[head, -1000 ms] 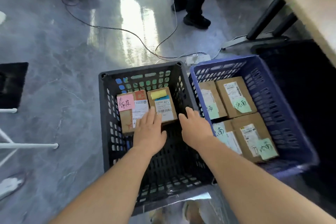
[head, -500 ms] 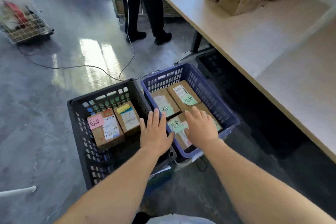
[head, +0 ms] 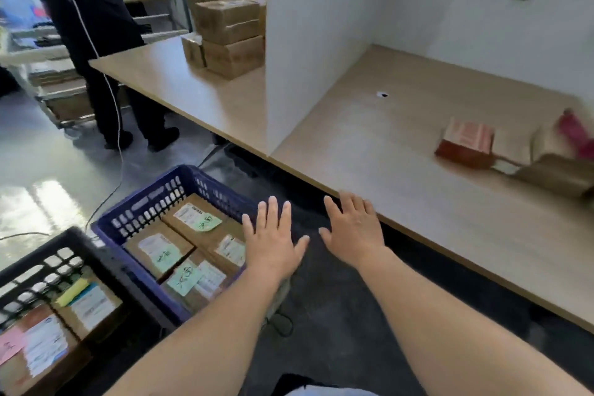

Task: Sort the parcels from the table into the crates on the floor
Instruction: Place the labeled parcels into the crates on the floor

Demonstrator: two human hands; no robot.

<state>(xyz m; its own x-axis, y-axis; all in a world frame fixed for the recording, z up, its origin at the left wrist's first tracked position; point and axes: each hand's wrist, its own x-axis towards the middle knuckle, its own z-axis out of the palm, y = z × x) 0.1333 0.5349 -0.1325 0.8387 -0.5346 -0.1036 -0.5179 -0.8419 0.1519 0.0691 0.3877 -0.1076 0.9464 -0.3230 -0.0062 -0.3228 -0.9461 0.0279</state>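
Parcels on the table: we see a red-topped parcel (head: 464,145) lying on the table (head: 369,154), with a brown parcel (head: 557,175) just beside it to the right; both are blurred.
Parcels already sorted: we count four brown parcels (head: 157,251) lying flat in the blue crate (head: 141,212), each with a green note (head: 207,222). Two more parcels (head: 86,305) lie in the black crate (head: 38,259), one with a yellow note (head: 72,291), one with a pink note (head: 9,346).
Crates: both stand on the floor, side by side, the blue one nearer the table.
Left hand (head: 273,241): flat, palm down, fingers spread wide, holding nothing; we see it over the blue crate's near right corner.
Right hand (head: 353,231): also flat and spread, empty, its fingertips at the table's front edge; we cannot tell whether they touch.
Table surroundings: a white divider (head: 315,51) stands upright on the table, and a stack of cartons (head: 229,32) sits behind it.
Further off: a person in dark clothes (head: 96,42) stands at the table's far end, with a cable (head: 112,106) hanging down past the legs.
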